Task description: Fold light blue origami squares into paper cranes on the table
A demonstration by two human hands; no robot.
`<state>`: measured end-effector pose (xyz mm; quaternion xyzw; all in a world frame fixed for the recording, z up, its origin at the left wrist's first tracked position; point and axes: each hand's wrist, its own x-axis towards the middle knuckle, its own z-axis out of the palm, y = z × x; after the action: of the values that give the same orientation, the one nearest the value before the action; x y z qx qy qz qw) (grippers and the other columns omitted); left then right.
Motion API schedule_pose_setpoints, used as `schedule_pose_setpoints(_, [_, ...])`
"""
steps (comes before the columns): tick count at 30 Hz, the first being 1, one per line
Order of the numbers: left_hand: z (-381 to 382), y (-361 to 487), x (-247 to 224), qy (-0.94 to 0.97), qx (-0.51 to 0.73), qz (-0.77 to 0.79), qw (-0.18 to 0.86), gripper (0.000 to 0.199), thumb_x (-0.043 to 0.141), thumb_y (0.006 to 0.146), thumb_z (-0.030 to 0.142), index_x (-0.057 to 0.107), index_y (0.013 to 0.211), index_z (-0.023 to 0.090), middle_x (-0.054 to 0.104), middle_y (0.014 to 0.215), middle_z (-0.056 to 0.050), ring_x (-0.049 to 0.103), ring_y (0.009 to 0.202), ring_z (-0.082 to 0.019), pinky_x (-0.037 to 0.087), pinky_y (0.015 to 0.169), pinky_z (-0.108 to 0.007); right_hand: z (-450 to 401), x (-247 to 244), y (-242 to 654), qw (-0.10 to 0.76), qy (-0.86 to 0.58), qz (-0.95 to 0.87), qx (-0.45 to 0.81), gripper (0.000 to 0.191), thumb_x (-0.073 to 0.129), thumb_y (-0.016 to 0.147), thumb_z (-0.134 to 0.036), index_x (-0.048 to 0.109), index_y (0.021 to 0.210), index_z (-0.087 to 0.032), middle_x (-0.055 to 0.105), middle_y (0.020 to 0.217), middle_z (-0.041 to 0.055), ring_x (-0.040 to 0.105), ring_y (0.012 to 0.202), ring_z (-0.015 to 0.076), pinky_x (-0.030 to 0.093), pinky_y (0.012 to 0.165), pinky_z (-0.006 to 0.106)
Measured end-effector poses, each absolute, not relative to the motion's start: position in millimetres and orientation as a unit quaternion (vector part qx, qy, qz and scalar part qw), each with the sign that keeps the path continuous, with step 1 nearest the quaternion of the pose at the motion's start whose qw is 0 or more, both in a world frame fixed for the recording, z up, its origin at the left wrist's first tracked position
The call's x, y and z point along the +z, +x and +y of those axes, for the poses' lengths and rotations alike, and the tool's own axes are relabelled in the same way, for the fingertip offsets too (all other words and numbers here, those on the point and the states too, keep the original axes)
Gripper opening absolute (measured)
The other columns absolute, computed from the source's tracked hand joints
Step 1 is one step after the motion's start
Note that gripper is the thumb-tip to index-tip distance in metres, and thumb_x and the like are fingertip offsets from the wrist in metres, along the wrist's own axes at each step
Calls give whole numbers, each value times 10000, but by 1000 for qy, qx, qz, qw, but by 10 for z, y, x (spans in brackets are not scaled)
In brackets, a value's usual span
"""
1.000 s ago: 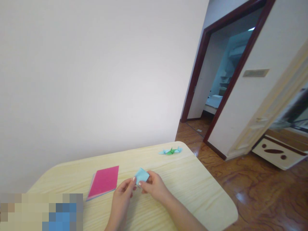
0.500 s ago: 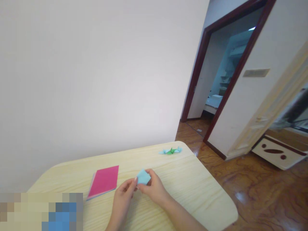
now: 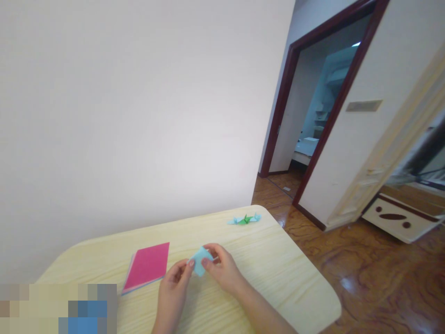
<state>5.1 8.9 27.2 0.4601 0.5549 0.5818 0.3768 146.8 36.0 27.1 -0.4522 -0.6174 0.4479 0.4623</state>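
A small folded piece of light blue paper [image 3: 199, 262] is held between my two hands, just above the wooden table. My left hand [image 3: 176, 278] pinches its left corner between thumb and fingers. On the other side, my right hand [image 3: 221, 268] grips the right edge, thumb on the face and fingers behind. To the left lies a stack of square paper [image 3: 148, 265] with a magenta sheet on top and lighter and blue edges showing beneath. Near the far right corner sit small folded paper figures [image 3: 245, 219], light blue ones with a green one between them.
The pale wood table [image 3: 292, 278] has rounded corners and stands against a white wall [image 3: 139, 116]. Beyond its right edge are a brown floor [image 3: 354, 269], a dark red door frame [image 3: 283, 111] and a low white drawer unit [image 3: 392, 218]. The lower left corner is pixelated.
The light blue paper has turned between my fingers and moved slightly left. My left thumb and right thumb have shifted their grip on it. The view has shifted a little.
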Motion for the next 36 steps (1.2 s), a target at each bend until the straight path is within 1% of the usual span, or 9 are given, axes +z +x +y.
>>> schedule_pose_setpoints(2, [95,73,241,486,565,539,393,356,687,589,518,681,694,179,670,623,-19,605,637,-204,466,608,-269,373,289,1464,486,-435,-600,463,253,633,697,-301,601,904,-159,603,786,18,549,728,149,426,647,246])
schedule_pose_setpoints(5, [109,116,188,505,557,520,405,336,681,610,494,675,733,181,692,660,-26,617,644,-205,477,606,-273,383,313,1437,481,-427,-569,513,123,630,666,-260,594,704,-149,543,609,-27,499,576,117,398,551,222])
schedule_pose_setpoints(7, [120,133,168,509,559,515,404,333,678,614,493,666,732,182,689,655,-22,614,632,-200,479,591,-272,388,319,1425,475,-428,-552,535,113,631,647,-247,578,639,-147,510,559,-43,455,517,97,368,508,210])
schedule_pose_setpoints(13, [118,118,190,518,558,513,397,320,653,635,504,645,674,187,656,630,-11,594,629,-190,475,595,-267,389,308,1416,498,-416,-521,555,135,661,608,-259,584,617,-148,519,541,-48,437,504,88,354,506,207])
schedule_pose_setpoints(21, [88,136,210,513,545,514,421,305,664,627,491,626,673,192,607,594,15,554,598,-172,436,559,-246,336,316,1397,543,-426,-439,575,164,687,583,-280,605,543,-143,506,473,-43,431,464,91,329,464,205])
schedule_pose_setpoints(27, [82,87,227,467,570,530,419,351,645,613,547,569,598,205,513,524,57,482,518,-132,390,500,-214,464,336,1585,592,-458,-395,533,235,605,696,-406,605,705,-172,559,625,-27,460,542,89,371,543,201])
schedule_pose_setpoints(30, [74,96,253,467,565,528,430,357,649,607,552,583,600,200,538,537,47,496,525,-136,397,501,-215,468,339,1573,558,-441,-428,558,328,656,642,-475,624,723,-160,588,643,-5,494,569,107,388,555,218])
schedule_pose_setpoints(33, [71,119,272,472,553,523,446,350,674,589,533,603,578,191,549,515,38,505,518,-140,409,509,-223,428,319,1490,513,-425,-463,585,354,732,539,-475,606,612,-152,550,543,-26,466,515,103,360,506,218])
schedule_pose_setpoints(36, [78,108,265,462,544,517,473,358,666,607,526,652,705,182,624,605,5,559,585,-164,433,525,-236,411,298,1463,493,-424,-470,597,377,734,522,-491,563,568,-158,506,499,-50,423,470,87,325,473,211])
